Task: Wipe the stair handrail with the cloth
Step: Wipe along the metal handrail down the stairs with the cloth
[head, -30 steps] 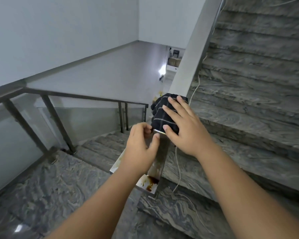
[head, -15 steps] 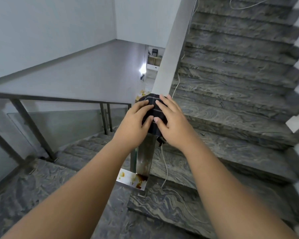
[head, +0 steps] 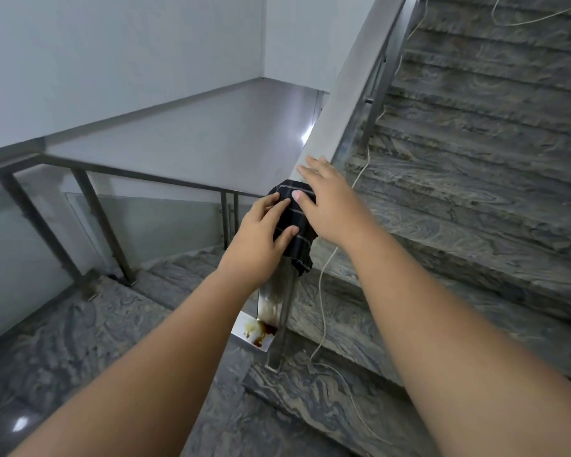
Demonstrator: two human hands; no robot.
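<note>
A flat steel handrail [head: 346, 90] rises from the middle toward the upper right, above the ascending stairs. Its lower end is covered by a dark checked cloth [head: 294, 222], draped over the bend, with a corner hanging down. My left hand [head: 261, 239] presses on the cloth from the left, fingers laid across it. My right hand [head: 327, 206] lies flat and spread over the cloth's right side, its fingertips reaching past the cloth onto the bare rail. Below the cloth the rail's vertical post [head: 284, 311] shows brown stains at its base.
Grey marbled steps [head: 475, 199] climb on the right, with a thin white cord [head: 327, 291] trailing over them. A second metal railing with glass panels [head: 89, 206] borders the descending flight on the left. White walls stand behind.
My right hand has slid up the rail, fingers now spread past the cloth's top edge. My left hand stays pressed on the cloth. The camera has shifted slightly.
</note>
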